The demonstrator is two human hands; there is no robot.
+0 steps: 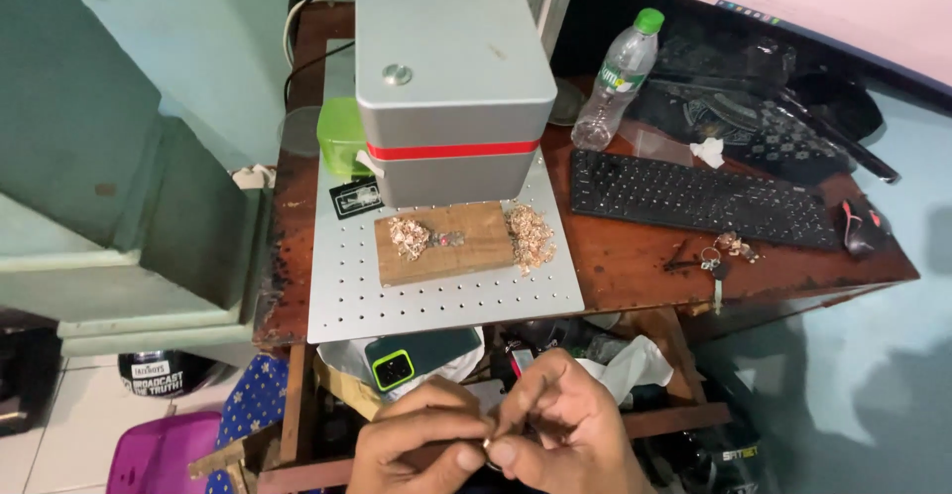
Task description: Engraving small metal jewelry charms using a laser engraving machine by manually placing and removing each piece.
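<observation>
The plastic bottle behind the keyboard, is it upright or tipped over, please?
Upright: the plastic bottle stands on its base on the wooden desk, green cap on top.

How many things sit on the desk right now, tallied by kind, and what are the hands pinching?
Grey machine: 1
Wooden block: 1
Piles of shavings: 2
Keyboard: 1
Mouse: 1
Bottle: 1
Bunch of keys: 1
Total: 8
Left hand and right hand pinch a small ring.
</observation>
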